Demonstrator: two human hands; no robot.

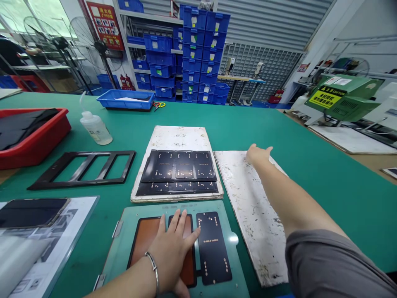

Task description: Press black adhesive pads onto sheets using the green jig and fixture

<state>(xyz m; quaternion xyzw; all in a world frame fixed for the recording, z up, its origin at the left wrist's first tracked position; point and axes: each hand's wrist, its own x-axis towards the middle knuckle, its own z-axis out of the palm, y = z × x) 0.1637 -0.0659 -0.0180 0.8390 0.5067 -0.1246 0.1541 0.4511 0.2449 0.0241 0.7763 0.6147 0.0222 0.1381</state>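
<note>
My left hand [175, 248], with a metal bracelet at the wrist, lies flat with fingers spread on the green jig plate [133, 211]. Under it are brown panels with black borders [147, 236]. Beside its fingertips, a black panel with small holes and printed text [214, 248] lies in the plate's right part. My right hand [259, 155] is stretched out to the far end of a worn white board [248, 198]. Its visible fingers are apart, the others hidden; whether it touches the board is unclear.
Behind the jig, black perforated sheets [182, 165] lie on another white board [178, 136]. To the left are a black frame [87, 182], a squeeze bottle [96, 128], a red bin [37, 145] and a phone [31, 213]. Farther back are a blue tray [124, 99] and scissors [159, 105].
</note>
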